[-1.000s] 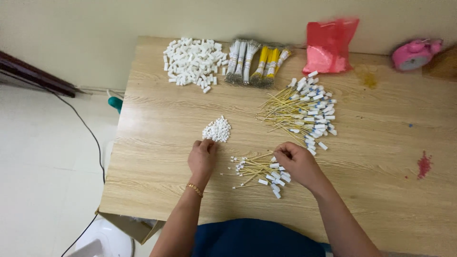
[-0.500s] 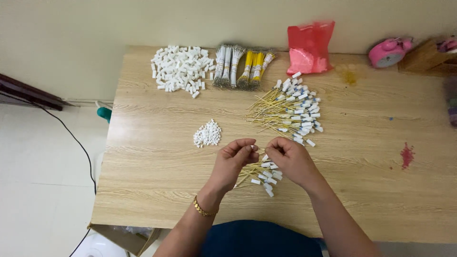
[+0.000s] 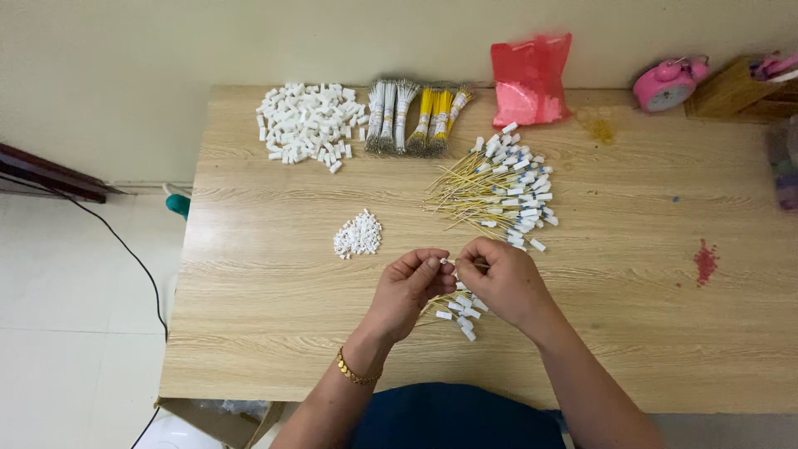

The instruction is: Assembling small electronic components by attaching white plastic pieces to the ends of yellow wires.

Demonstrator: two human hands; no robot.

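A: Where is the small white cap [image 3: 445, 262] right now?

B: Pinched at the tips of the left hand [image 3: 409, 291], raised just above the counter [image 3: 274, 291], in the gap between both hands.

A: And the other hand?

B: The right hand [image 3: 505, 283] has its fingers [image 3: 475, 252] closed on a thin yellow wire [image 3: 480, 266]. The wire's long axis runs left to right, its end pointing at the cap, so the two pieces face each other and look about touching; I can't tell whether they have met.

A: Which hand is nearer the cap?

B: The left; the cap sits in its grip, with the right hand just beside it.

A: What lies around?

B: A few capped wires [image 3: 460, 308] under the hands, a small pile of caps [image 3: 357, 235] to the far left, a big heap of finished wires [image 3: 503, 191] beyond.
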